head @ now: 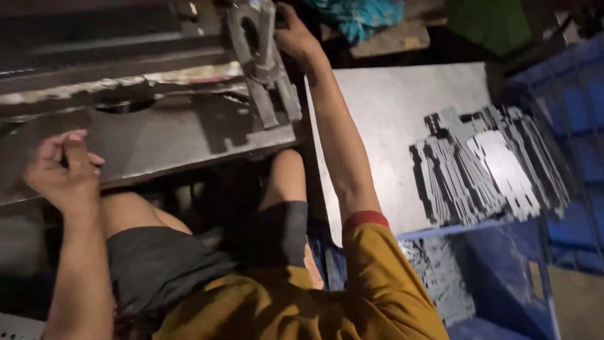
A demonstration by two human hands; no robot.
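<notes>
I sit at a dark metal press bed (pixel 163 135). My left hand (pixel 63 167) rests on its near left edge with the fingers curled together; whether it pinches anything is too dim to tell. My right hand (pixel 296 38) reaches up and far forward, gripping a grey metal lever or clamp piece (pixel 261 60) that stands on the machine. To my right a flat grey plate (pixel 384 119) carries a fanned stack of several thin stamped metal blanks (pixel 491 164).
A blue plastic crate (pixel 566 126) stands at the far right, beside and under the plate. More stamped pieces (pixel 440 277) lie lower down in blue bins. A teal cloth (pixel 362 16) lies at the top. My knees (pixel 286 170) are under the machine.
</notes>
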